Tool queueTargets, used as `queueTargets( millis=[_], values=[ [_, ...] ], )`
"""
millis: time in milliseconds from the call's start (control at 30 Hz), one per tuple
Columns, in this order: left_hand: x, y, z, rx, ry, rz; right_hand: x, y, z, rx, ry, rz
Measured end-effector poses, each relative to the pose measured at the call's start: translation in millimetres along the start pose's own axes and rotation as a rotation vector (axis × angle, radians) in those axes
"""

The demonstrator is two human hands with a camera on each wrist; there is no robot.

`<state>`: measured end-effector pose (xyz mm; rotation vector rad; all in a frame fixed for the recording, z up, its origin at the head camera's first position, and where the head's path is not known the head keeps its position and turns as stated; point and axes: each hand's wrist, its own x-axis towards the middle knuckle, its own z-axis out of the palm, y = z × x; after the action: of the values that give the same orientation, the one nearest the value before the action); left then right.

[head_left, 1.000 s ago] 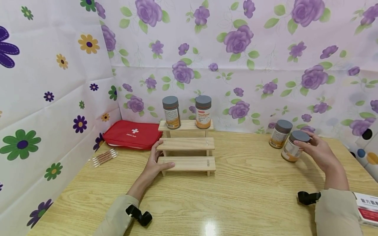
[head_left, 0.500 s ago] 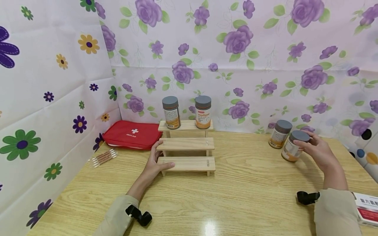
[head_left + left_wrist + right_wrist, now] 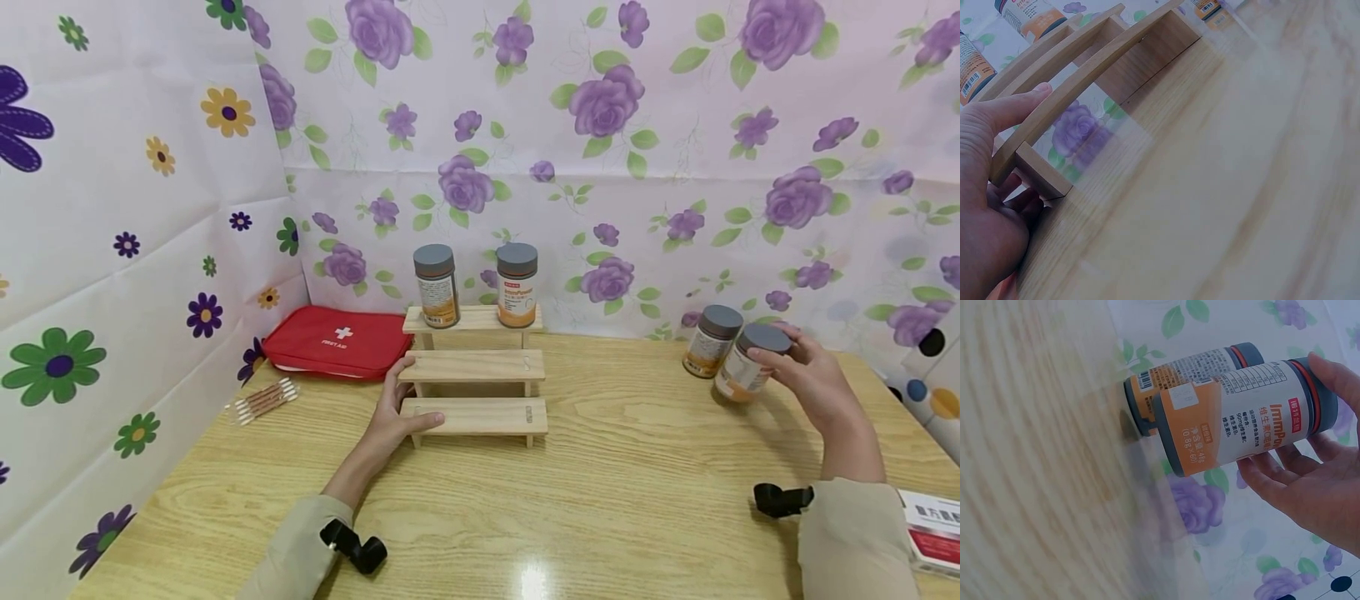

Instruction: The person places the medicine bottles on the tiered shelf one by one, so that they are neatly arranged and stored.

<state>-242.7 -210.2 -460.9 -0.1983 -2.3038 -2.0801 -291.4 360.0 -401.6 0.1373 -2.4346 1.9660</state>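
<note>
In the head view, the left forearm is extended forward from a beige sleeve (image 3: 288, 546), and the left end of a wooden stand (image 3: 472, 365) is gripped by the left hand (image 3: 388, 423), with the thumb laid over the lowest tier. The right arm is stretched toward the far right of the tabletop (image 3: 600, 483), where the upper part of a held bottle (image 3: 741, 375) is pinched between thumb and fingers of the right hand (image 3: 813, 379). The held bottle is slightly tilted, just beside an upright second bottle (image 3: 705, 346). The stand is formed of three stepped, flat planks of pale, smooth wood. On its top tier a left shelf bottle (image 3: 437, 287) and a right shelf bottle (image 3: 517, 287) are stood upright, both cylindrical and capped in matte grey. To the left are seen a red zipped first-aid pouch (image 3: 300, 346) and thin cotton swabs (image 3: 262, 402).

In the left wrist view, the thumb is rested on the plank's upper face and the fingers are curled beneath its end, by the leg.

In the right wrist view, the dark, ridged lid is clasped by the thumb, with fingertips set against the opposite side. An orange-and-white label is wrapped around the body; whether the base touches the tabletop cannot be told.
</note>
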Motion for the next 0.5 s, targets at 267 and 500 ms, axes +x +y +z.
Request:
queueTargets(
  millis=[267, 500],
  values=[
    [1.1, -1.5, -0.1, 0.002, 0.001, 0.008, -3.3, -13, 8, 0.010, 0.002, -0.047],
    [0.3, -0.9, -0.4, -0.008, 0.001, 0.004, -2.6, -22, 20, -0.006, -0.030, -0.136]
  ],
)
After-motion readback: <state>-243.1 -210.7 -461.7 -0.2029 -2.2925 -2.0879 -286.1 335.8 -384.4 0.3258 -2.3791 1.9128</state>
